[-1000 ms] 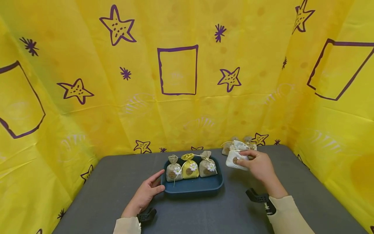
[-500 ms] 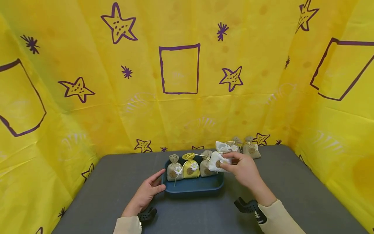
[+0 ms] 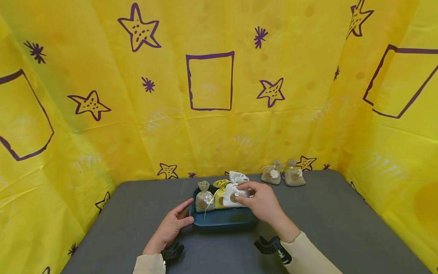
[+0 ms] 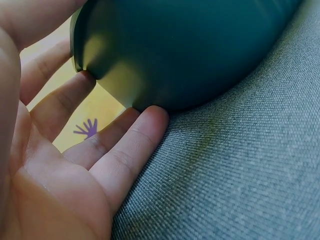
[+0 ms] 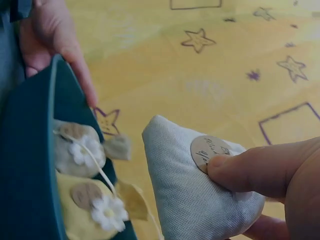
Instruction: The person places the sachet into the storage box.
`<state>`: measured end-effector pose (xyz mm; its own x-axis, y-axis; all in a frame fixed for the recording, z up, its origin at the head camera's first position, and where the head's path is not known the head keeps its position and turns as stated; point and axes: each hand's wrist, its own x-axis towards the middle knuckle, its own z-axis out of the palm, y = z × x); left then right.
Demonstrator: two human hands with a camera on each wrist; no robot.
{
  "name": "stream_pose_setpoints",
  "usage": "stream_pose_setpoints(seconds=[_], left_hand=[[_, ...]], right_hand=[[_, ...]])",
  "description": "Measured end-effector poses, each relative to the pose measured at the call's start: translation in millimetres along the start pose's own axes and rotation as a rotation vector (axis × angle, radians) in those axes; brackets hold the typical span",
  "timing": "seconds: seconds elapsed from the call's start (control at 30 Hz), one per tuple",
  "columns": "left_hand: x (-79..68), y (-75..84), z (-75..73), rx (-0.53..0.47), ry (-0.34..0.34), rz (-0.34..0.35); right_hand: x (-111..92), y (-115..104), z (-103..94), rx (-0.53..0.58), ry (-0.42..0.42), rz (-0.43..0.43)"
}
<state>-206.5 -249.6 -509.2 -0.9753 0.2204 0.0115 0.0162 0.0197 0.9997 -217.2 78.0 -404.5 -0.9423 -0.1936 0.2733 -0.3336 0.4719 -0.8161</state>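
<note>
My right hand (image 3: 263,203) pinches a white cloth drawstring sachet (image 3: 230,191) between thumb and fingers, above the right part of a dark blue tray (image 3: 219,219). In the right wrist view the thumb presses near the round brown label on the white sachet (image 5: 175,190). Inside the tray, a beige sachet (image 3: 204,207) stands at the left with a yellow sachet (image 3: 218,199) beside it, partly covered. Another beige sachet to the right is hidden behind the white one and the hand. My left hand (image 3: 170,228) touches the tray's left end; its fingertips (image 4: 155,117) reach the wall with fairly straight fingers.
Two beige sachets, one at left (image 3: 270,178) and one at right (image 3: 295,179), stand on the grey cloth-covered table (image 3: 137,205) near its back edge. A yellow curtain (image 3: 205,144) with purple drawings encloses the back and sides.
My right hand has carried the white sachet leftward from beside the back beige sachets to over the tray. Those two back sachets are uncovered now. The left hand and tray stay put.
</note>
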Motion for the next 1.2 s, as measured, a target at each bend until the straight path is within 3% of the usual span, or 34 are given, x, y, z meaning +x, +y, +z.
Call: stream_pose_setpoints(seconds=[0.37, 0.67, 1.2], left_hand=[[3.8, -2.4, 6.6, 0.039, -0.047, 0.008], [-2.9, 0.3, 2.0, -0.001, -0.019, 0.001], [-0.9, 1.9, -0.4, 0.039, 0.012, -0.023]], right_hand=[[10, -8, 40.3, 0.004, -0.088, -0.029], [15, -11, 77.5, -0.041, -0.143, -0.045], [17, -12, 101.4, -0.138, -0.210, -0.068]])
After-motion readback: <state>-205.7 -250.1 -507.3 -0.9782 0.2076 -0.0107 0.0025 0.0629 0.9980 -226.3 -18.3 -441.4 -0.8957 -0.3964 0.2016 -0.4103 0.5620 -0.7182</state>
